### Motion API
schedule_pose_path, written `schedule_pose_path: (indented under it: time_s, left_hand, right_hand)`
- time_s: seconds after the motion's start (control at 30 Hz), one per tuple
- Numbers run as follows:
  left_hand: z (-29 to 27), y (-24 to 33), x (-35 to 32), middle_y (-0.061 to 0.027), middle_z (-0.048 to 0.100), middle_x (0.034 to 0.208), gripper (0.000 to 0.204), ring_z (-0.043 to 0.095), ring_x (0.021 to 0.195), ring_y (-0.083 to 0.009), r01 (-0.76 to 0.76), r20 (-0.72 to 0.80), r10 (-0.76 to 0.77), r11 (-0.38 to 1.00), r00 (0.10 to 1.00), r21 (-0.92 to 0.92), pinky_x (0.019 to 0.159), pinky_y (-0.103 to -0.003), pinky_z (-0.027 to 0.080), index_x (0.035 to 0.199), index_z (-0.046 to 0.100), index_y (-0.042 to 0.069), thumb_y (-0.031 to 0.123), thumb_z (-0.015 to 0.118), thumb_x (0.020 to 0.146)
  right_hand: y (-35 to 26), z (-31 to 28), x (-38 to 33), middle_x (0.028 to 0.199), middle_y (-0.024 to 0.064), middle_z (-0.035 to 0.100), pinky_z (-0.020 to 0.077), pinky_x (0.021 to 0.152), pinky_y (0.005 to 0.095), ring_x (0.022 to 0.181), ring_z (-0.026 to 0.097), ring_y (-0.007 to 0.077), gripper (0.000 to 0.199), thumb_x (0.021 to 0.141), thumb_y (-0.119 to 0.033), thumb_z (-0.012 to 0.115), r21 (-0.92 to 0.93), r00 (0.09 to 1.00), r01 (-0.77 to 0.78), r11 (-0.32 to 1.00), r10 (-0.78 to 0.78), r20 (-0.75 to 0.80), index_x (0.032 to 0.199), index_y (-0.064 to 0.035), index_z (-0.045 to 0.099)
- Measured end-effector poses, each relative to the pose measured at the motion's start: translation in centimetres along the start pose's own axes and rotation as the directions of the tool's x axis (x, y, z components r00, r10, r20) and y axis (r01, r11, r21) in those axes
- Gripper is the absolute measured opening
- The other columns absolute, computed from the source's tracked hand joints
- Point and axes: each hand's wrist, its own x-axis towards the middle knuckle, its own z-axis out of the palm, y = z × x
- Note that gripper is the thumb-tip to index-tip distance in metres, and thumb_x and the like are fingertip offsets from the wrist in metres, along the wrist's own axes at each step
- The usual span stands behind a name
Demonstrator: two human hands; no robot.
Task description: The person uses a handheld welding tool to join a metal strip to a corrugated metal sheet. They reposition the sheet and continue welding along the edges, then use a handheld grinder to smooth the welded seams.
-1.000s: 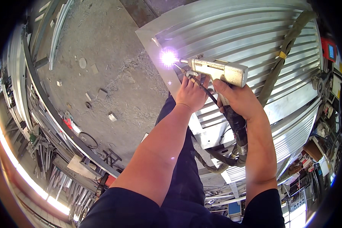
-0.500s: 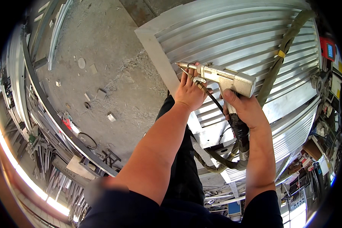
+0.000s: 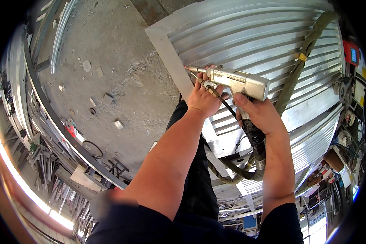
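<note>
Overhead, a person is holding a pistol-shaped metal welding gun (image 3: 238, 81) against a ribbed, silvery louvred panel (image 3: 248, 36).
Right hand (image 3: 261, 114) fingers are wrapping its grip; left hand (image 3: 205, 99) fingers are curling beneath the barrel, nozzle touching the panel's flat frame above rough concrete floor (image 3: 110, 61).
</note>
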Motion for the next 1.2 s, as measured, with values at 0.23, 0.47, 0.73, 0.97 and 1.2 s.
schedule_pose_path:
  time_s: [0.23, 0.47, 0.73, 0.97, 1.2]
  left_hand:
    - [-0.4, 0.2, 0.1, -0.0132, 0.018, 0.161, 0.062, 0.005, 0.151, -0.0325, 0.019, 0.13, -0.02, 1.0, 0.991, 0.009, 0.122, -0.047, 0.003, 0.149, 0.037, 0.02, 0.053, 0.04, 0.097]
    - [-0.1, 0.1, 0.1, -0.0137, 0.015, 0.162, 0.06, 0.002, 0.151, -0.032, 0.006, 0.061, -0.009, 0.999, 0.998, 0.042, 0.122, -0.046, 0.003, 0.149, 0.038, 0.021, 0.054, 0.036, 0.099]
    - [0.2, 0.0, 0.0, -0.0183, 0.007, 0.162, 0.059, 0.006, 0.15, -0.0338, -0.004, -0.012, 0.004, 1.0, 1.0, 0.029, 0.121, -0.047, 0.005, 0.147, 0.042, 0.022, 0.053, 0.042, 0.097]
    - [2.7, -0.6, 0.2, -0.0199, 0.013, 0.161, 0.07, 0.014, 0.148, -0.0383, -0.035, -0.305, 0.042, 0.999, 0.952, 0.028, 0.121, -0.049, 0.015, 0.149, 0.037, 0.02, 0.052, 0.056, 0.089]
    - [2.8, -0.5, 0.2, -0.0177, 0.005, 0.162, 0.073, 0.01, 0.149, -0.0359, -0.02, -0.309, 0.067, 0.988, 0.949, 0.154, 0.122, -0.048, 0.007, 0.152, 0.032, 0.016, 0.058, 0.044, 0.094]
  right_hand:
    - [-0.3, 0.1, 0.0, 0.064, 0.005, 0.061, 0.0476, 0.049, 0.0277, 0.053, 0.06, 0.0133, 0.049, 0.086, -0.049, 0.072, -0.015, 1.0, 0.023, 1.0, -0.023, 0.011, 0.1, -0.0029, 0.063]
    - [-0.8, 0.3, -0.4, 0.063, 0.0056, 0.061, 0.0471, 0.048, 0.0276, 0.052, 0.06, 0.0141, 0.048, 0.087, -0.048, 0.072, 0.005, 0.999, 0.044, 0.999, -0.044, -0.002, 0.095, -0.0023, 0.061]
    - [0.5, -0.1, -0.5, 0.067, 0.0052, 0.061, 0.0487, 0.049, 0.0274, 0.055, 0.06, 0.0117, 0.048, 0.089, -0.045, 0.07, -0.002, 1.0, 0.011, 1.0, -0.011, 0.008, 0.108, -0.0015, 0.065]
    - [1.0, -0.7, -2.1, 0.064, 0.0057, 0.061, 0.0471, 0.05, 0.0286, 0.052, 0.06, 0.014, 0.041, 0.091, -0.039, 0.069, 0.059, 0.999, -0.017, 0.998, 0.018, -0.026, 0.101, 0.0, 0.062]
    - [3.0, -1.7, -5.5, 0.062, 0.0074, 0.06, 0.0471, 0.047, 0.0284, 0.052, 0.06, 0.0162, 0.063, 0.085, -0.06, 0.067, 0.104, 0.989, 0.038, 0.994, -0.023, -0.148, 0.104, -0.0003, 0.06]
